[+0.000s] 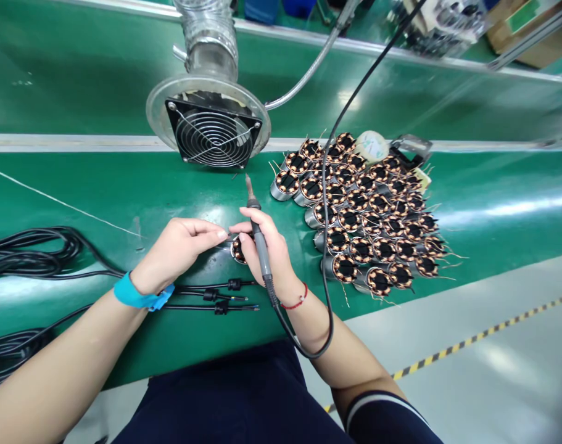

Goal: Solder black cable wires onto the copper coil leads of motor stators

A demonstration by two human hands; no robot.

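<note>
My right hand [274, 253] is closed around a grey soldering iron [261, 246], its tip pointing away from me toward the fan. Its thumb and fingertips also reach to a wound motor stator [237, 248] on the bench, which they partly cover. This stator has copper windings in a silvery metal ring. From the other side my left hand [181, 250] meets it, thumb and forefinger pinched beside its edge. Whatever sits in that pinch is too small to make out. A turquoise wrist strap [139, 295] circles my left wrist.
Many similar stators [359, 216] stand in rows at the right, loose wires sticking out. The iron's black cord [326, 203] hangs across them. A fume extractor fan [216, 139] stands ahead. Black cables [49, 253] lie coiled at left, with stripped cable ends [223, 307] near my wrists.
</note>
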